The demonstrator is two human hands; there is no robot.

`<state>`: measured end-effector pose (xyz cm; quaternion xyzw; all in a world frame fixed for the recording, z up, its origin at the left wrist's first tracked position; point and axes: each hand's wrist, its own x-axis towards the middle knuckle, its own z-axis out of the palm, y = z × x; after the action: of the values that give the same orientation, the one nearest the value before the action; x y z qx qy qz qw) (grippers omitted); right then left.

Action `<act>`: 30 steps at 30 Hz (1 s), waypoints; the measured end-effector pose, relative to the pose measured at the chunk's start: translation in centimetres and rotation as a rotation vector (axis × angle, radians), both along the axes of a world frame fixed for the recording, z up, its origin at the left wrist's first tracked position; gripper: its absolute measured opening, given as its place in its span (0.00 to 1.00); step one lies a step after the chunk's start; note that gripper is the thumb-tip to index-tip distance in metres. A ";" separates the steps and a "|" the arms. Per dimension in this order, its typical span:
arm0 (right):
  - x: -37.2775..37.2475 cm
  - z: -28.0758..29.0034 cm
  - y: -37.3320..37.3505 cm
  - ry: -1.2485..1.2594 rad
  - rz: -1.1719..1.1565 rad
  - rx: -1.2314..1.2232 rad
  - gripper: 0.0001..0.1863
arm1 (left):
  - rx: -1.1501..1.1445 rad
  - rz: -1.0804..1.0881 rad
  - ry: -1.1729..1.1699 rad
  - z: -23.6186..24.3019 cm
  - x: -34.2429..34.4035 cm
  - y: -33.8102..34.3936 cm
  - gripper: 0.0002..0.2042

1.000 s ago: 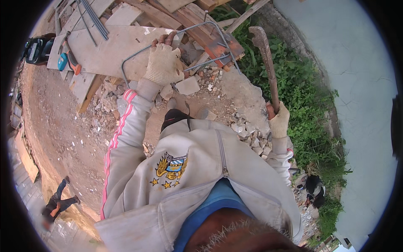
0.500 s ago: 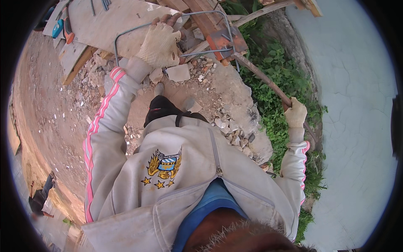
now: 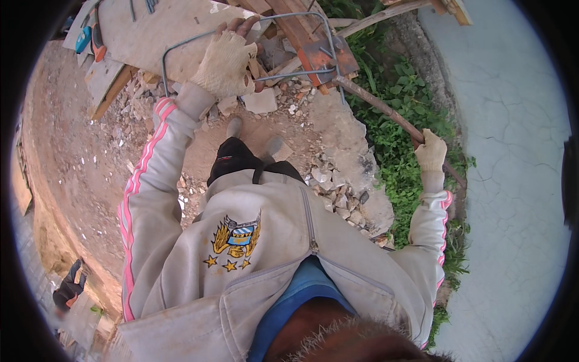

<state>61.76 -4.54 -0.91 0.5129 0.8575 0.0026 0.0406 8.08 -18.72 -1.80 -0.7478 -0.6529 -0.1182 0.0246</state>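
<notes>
My left hand (image 3: 224, 65), in a cream knitted glove with bare fingertips, is closed on a thin grey steel rod (image 3: 186, 43) bent into a roughly rectangular loop. The rod's right side lies across a reddish-orange metal plate (image 3: 313, 58) fixed on a timber beam. At that plate, the rod meets the end of a long rusty bar (image 3: 386, 110). Far along this bar, on the right, my gloved right hand (image 3: 430, 151) grips it with the fingers wrapped round. The exact contact between bar and rod is too small to make out.
A board (image 3: 157, 39) lies at the far left, with orange-handled pliers (image 3: 98, 49), a teal tool (image 3: 83, 40) and short rods on it. Rubble (image 3: 338, 193) and broken slabs surround my feet. Green plants (image 3: 401, 90) line a pale wall (image 3: 506, 181). Another person (image 3: 69, 289) is at far lower left.
My right hand has shifted slightly right and away from me with the bar. My left hand keeps its hold on the rod. The distant person has changed posture.
</notes>
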 end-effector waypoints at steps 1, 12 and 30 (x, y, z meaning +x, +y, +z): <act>0.2 -0.3 0.2 -0.004 0.005 -0.001 0.07 | -0.003 -0.004 -0.002 0.0 0.0 0.0 0.36; 0.2 -1.6 -1.7 0.017 -0.100 -0.001 0.06 | -0.021 -0.026 -0.006 0.3 0.0 0.1 0.36; -6.1 -5.6 -18.5 0.079 -0.573 0.108 0.09 | 0.018 -0.066 -0.013 -0.3 -0.3 -0.2 0.33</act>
<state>55.70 -23.02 -6.51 0.7353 0.6772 0.0165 -0.0211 7.81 -18.88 -2.14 -0.7680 -0.6267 -0.1298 0.0231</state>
